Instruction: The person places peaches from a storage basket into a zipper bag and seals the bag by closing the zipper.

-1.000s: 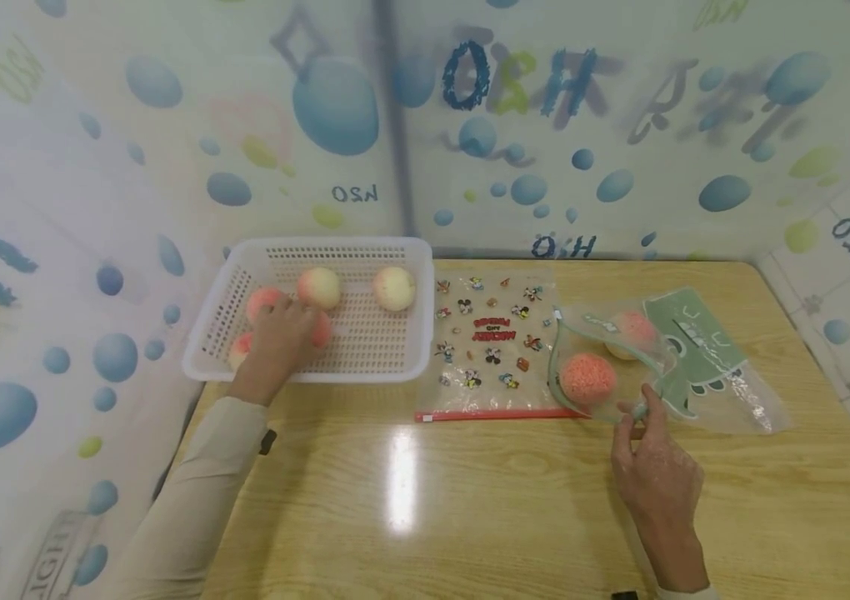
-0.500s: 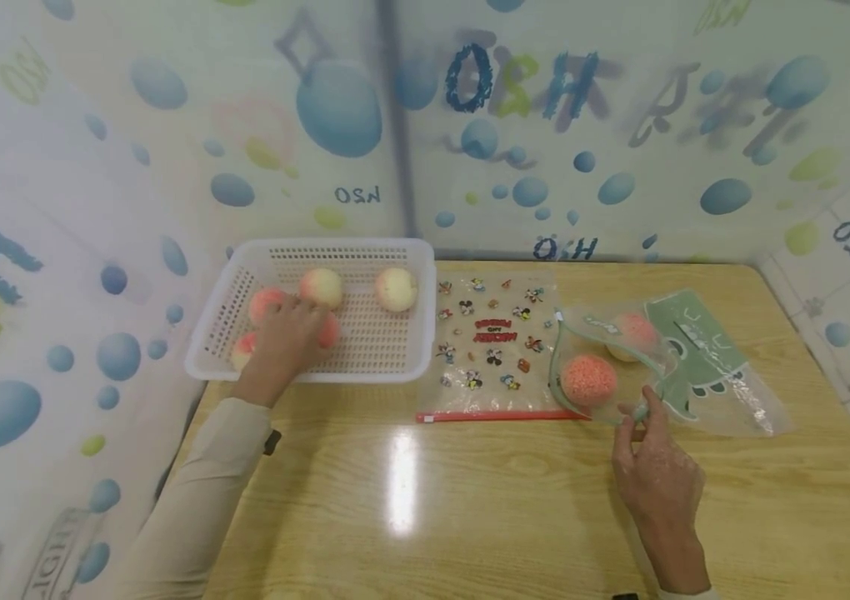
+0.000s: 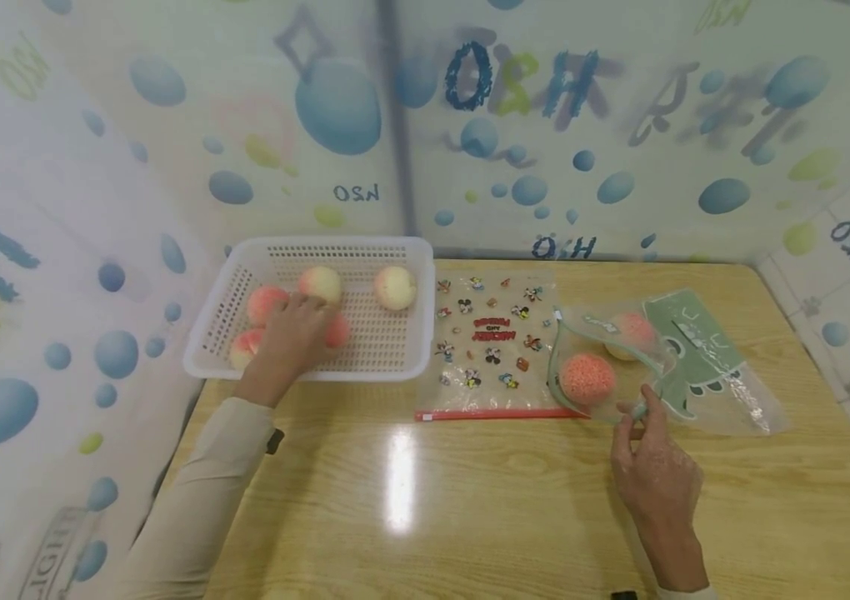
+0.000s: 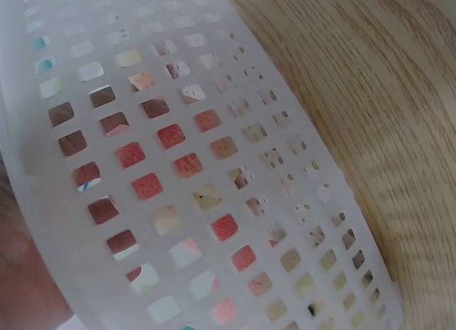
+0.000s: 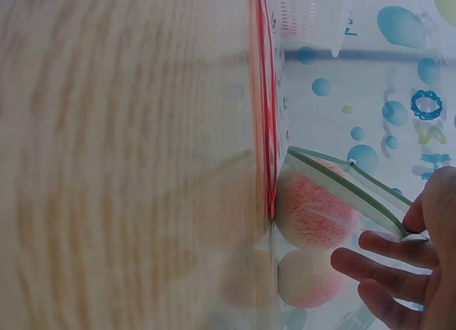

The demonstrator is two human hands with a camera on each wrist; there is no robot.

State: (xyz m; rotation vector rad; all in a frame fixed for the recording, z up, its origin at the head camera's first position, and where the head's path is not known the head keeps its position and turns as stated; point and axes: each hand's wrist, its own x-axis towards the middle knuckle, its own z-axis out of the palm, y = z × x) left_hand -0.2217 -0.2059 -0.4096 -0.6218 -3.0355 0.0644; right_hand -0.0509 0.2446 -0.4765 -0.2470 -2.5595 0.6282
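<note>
My left hand (image 3: 292, 340) reaches down into a white plastic basket (image 3: 387, 373) and grips a pink peach (image 3: 337, 332), mostly hidden beneath the fingers. More peaches lie around it, among them a pale one (image 3: 395, 288) at the right and a pink one (image 3: 267, 305) at the left. In the left wrist view, pink fruit shows only through the holes of the basket wall (image 4: 206, 259). My right hand (image 3: 657, 475) pinches the opening edge of a clear zip bag with a green dinosaur print (image 3: 702, 333), keeping its mouth raised. Inside the bag are two peaches, one pink (image 3: 587, 379) near the opening.
Between basket and green bag, a clear zip bag with cartoon figures (image 3: 492, 337) lies flat, its red zip strip (image 3: 500, 414) facing me. The wooden table (image 3: 470, 517) runs back to a patterned wall (image 3: 432, 167).
My left hand has shifted slightly to the right inside the basket, and the peach under it has moved along. My right hand and the green bag stay where they were.
</note>
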